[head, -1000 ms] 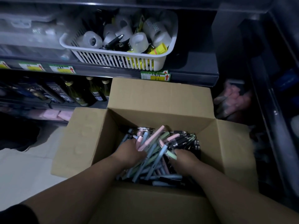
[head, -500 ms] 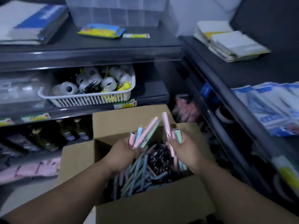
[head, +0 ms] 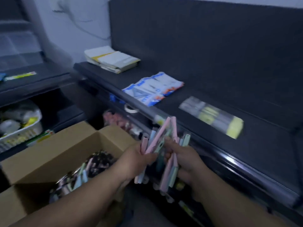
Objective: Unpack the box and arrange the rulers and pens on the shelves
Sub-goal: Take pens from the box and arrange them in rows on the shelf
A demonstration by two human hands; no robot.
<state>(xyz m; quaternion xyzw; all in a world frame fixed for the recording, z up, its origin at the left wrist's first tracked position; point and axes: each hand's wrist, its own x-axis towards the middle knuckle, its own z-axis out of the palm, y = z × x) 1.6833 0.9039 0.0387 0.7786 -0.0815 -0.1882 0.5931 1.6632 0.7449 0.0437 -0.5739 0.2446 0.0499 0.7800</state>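
A: Hands?
B: Left hand (head: pixel 139 159) and right hand (head: pixel 185 161) each grip a bunch of pastel pens (head: pixel 165 145), just right of the cardboard box (head: pixel 49 154).
A: Shelf?
B: Dark shelf (head: pixel 265 145) lies up-right; right hand nearer. Pens roughly upright, fanned.

The left hand (head: pixel 139 159) and right hand (head: pixel 186 159) are bare; the left forearm (head: pixel 85 200) and right forearm (head: pixel 229 199) are uncovered to the view's lower edge.
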